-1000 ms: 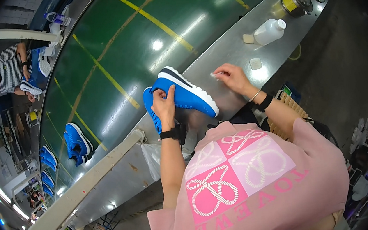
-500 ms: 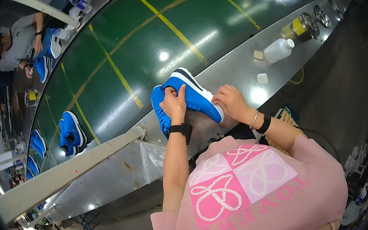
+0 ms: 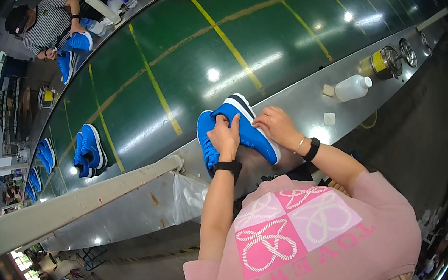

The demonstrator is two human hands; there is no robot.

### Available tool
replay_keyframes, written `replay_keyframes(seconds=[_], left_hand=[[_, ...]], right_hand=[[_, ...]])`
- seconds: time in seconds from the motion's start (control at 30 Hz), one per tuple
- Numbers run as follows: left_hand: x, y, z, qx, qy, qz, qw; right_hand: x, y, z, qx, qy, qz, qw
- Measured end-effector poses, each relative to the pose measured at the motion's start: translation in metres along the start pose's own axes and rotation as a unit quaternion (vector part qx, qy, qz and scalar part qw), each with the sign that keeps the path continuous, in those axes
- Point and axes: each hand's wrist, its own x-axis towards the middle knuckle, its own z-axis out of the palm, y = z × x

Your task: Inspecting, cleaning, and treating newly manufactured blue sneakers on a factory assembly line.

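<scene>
My left hand (image 3: 225, 138) grips a blue sneaker (image 3: 254, 139) with a white sole, its fingers inside the shoe's opening and the thumb along the outer side. The sneaker lies tilted, with its heel away from me and its toe toward me. Against the sole's right edge, about mid-length, press the bunched fingertips of my right hand (image 3: 277, 125). Whether they pinch anything small is hidden. A second blue sneaker (image 3: 208, 147) with laces stands just left, partly covered by my left hand and wrist.
A green conveyor belt (image 3: 189, 77) with yellow stripes runs beyond the metal ledge (image 3: 307, 97). On the ledge are a white bottle (image 3: 353, 87), a small white block (image 3: 329, 119) and a metal canister (image 3: 385, 62). More blue shoes (image 3: 88, 150) ride at left. Across the belt, a person (image 3: 51, 27) handles shoes.
My right hand has slid from the toe along the sole edge toward the middle. My left hand keeps its grip. More blue shoes show at the top right as the view shifts.
</scene>
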Motion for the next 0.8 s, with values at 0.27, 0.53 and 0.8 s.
replay_keyframes(seconds=[0.27,0.53,0.8], left_hand=[[-0.001,0.001,-0.001,-0.008,0.011,0.015,1.000],[-0.001,-0.001,-0.003,-0.017,0.009,0.034,0.999],[0.002,-0.003,0.001,-0.029,0.057,0.071,0.995]], right_hand=[[0.043,-0.002,0.025,-0.021,0.050,-0.014,0.998],[0.092,0.006,0.043,-0.024,0.000,0.010,1.000],[0.159,0.026,0.084,-0.028,-0.282,0.110,0.953]])
